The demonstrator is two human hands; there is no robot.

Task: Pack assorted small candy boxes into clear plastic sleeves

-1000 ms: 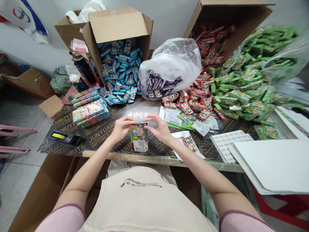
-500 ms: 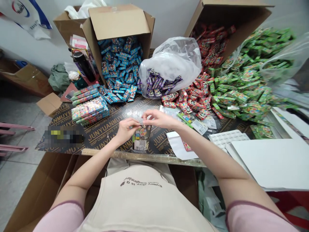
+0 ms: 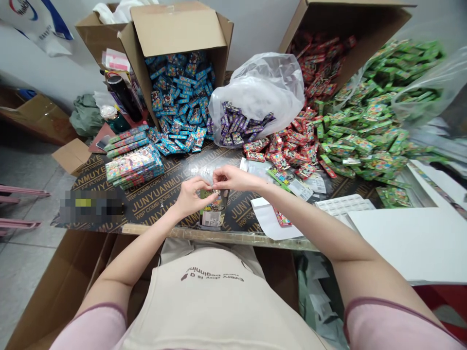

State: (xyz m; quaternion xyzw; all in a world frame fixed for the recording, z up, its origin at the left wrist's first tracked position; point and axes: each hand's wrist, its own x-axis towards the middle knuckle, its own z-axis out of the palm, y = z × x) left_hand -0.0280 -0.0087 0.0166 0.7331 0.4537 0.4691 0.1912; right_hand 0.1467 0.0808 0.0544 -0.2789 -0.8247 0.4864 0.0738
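Observation:
A printed card packet [image 3: 213,211] stands upright on the dark plywood tabletop [image 3: 153,206], close to its front edge. Its top is partly hidden behind my fingers. My left hand [image 3: 191,195] and my right hand [image 3: 235,178] meet above it, fingertips pinched together at the packet's top. A thin clear plastic sleeve [image 3: 202,170] seems to rise from there, though the film is hard to make out. A white paper envelope [image 3: 268,221] with a red packet on it lies to the right of my right wrist.
Heaps of blue, red and green packets spill from cardboard boxes [image 3: 175,29] at the back. Purple packets fill a clear plastic bag [image 3: 259,92]. Stacked colourful boxes [image 3: 134,166] stand to the left; a white board [image 3: 408,243] lies to the right.
My hands have come together, with the fingertips now pinched above the packet instead of holding its sides. The view has shifted slightly.

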